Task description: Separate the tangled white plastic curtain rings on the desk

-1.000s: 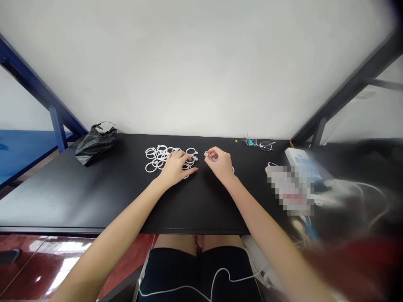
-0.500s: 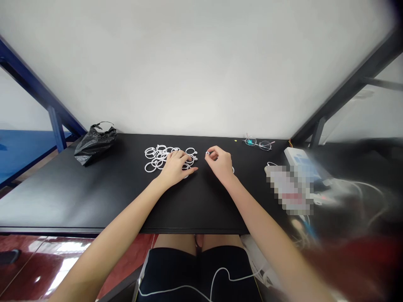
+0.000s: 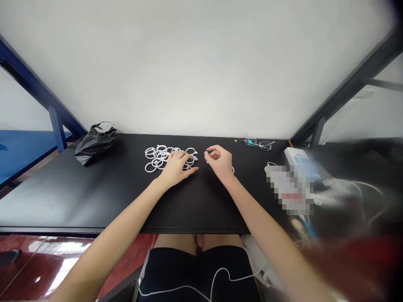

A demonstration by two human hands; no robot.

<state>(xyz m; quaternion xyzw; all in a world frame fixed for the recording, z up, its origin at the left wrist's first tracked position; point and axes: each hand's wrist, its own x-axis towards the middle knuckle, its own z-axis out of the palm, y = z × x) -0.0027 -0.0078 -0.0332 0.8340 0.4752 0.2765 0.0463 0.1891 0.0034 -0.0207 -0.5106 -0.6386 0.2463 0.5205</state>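
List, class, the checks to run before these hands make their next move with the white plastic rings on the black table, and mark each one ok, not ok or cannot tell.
1. Left hand rests palm down on the pile of white plastic rings: ok.
2. Right hand grips a ring: cannot tell; its fingers are curled and only a white sliver shows beside it.
3. Rings lie on the black table, well back from its near edge: ok.
4. Round wire-rimmed glasses lie apart from both hands: ok.
5. Crumpled black plastic bag sits apart from the rings: ok.
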